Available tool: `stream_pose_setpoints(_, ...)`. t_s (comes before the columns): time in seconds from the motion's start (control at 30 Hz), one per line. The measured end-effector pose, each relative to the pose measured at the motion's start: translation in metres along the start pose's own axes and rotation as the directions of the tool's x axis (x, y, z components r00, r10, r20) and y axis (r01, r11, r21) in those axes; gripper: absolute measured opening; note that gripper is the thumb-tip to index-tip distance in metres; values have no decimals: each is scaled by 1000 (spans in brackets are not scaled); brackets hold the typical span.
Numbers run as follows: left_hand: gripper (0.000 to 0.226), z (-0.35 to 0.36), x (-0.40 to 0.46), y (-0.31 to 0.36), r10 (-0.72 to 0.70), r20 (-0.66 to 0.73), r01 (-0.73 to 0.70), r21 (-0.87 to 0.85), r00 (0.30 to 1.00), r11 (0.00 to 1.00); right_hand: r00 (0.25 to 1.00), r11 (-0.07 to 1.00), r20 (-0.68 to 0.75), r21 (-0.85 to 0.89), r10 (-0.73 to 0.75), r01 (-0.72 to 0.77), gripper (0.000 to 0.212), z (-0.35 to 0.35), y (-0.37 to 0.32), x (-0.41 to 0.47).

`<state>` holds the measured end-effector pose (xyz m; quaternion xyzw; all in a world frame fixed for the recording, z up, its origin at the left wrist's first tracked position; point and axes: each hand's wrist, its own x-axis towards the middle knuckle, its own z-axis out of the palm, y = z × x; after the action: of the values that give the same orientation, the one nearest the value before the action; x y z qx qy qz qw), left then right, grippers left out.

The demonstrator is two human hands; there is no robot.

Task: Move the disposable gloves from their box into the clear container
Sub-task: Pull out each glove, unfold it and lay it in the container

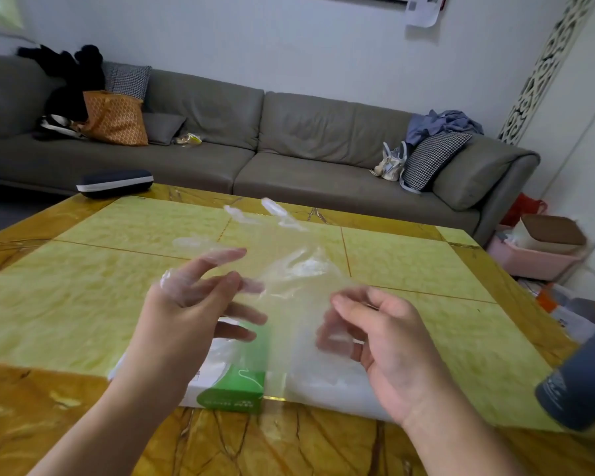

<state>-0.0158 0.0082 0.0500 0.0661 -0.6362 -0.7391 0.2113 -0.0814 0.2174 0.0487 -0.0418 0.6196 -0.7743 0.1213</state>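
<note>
Living room, yellow marbled worktop [117, 304] in front of a grey sofa [289, 142].

Left hand [193, 304]: raised over the worktop, fingers spread and mostly straight. Clear film covers the knuckles and index finger; whether thumb and finger pinch it I cannot tell.

Right hand [382, 334]: fingers curled, thumb against fingertips, pinching the near edge of a thin clear glove [289, 262]. Motion blur on the lower fingers.

Glove: held up between the two hands, its fingers pointing away toward the sofa, off the worktop surface.

Box [234, 389]: white with a green end, lying flat on the worktop's near edge, below the hands. Clear gloves bulge out of its top.

Just right of the box, touching it: a pale translucent mass [330, 376] under the right hand; I cannot tell if this is the container or loose plastic.

Periphery: dark grey cylinder [577, 379] at right frame edge. Navy case [114, 182] beyond the far left corner. Orange bag [114, 118] and checked cushions on the sofa. Pink tub [529, 259] on the floor, right.
</note>
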Motion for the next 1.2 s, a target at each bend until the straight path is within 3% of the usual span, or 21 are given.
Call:
stream_pose_setpoints(0.1,26,-2,1,1,-34,0,34,-60,999,998,993,999,-110,34,-39,43,7,-8,-4,1)
stream_pose_setpoints(0.27,25,5,2,1,-82,44,86,-100,996,991,977,975,-186,-214,-105,64,6,-41,-23,13)
stream_pose_setpoints(0.33,23,10,1,-2,-64,27,65,-29,998,997,966,943,-234,-331,-109,26,6,-59,-25,25)
stream_pose_setpoints(0.4,21,14,0,-6,49,-37,-41,187,998,981,962,884,-249,-467,-107,-22,5,-75,-21,35)
stream_pose_setpoints(0.47,23,25,-4,-6,273,5,-246,450,962,858,971,813,-228,-578,-75,-73,8,-86,-16,39)
stream_pose_setpoints(0.53,21,43,-7,0,464,196,-477,614,864,629,985,702,-168,-706,-34,-96,11,-87,-16,37)
stream_pose_setpoints(0.57,19,55,-5,1,467,308,-543,647,829,536,990,647,-138,-757,-17,-95,13,-85,-18,35)
stream_pose_setpoints(0.6,19,70,-1,-1,399,407,-565,671,822,480,993,602,-121,-793,-4,-95,15,-86,-20,34)
stream_pose_setpoints(0.67,24,97,15,-12,117,519,-515,746,847,422,993,537,-116,-838,-5,-95,18,-88,-20,37)
stream_pose_setpoints(0.73,30,116,33,-30,-186,534,-447,817,825,364,993,492,-115,-866,-20,-90,15,-89,-17,43)
stream_pose_setpoints(0.8,31,127,45,-47,-382,522,-413,847,763,334,989,435,-143,-894,-44,-110,15,-92,-12,46)
stream_pose_setpoints(0.93,30,134,52,-63,-548,494,-435,866,675,246,986,223,-138,-968,-91,-114,6,-89,-10,45)
stream_pose_setpoints(1.03,26,134,52,-69,-602,477,-424,873,640,241,984,80,-123,-990,-129,-113,6,-86,-10,44)
stream_pose_setpoints(1.2,27,135,55,-76,-647,486,-432,864,587,257,983,5,-109,-994,-146,-110,26,-87,-7,46)
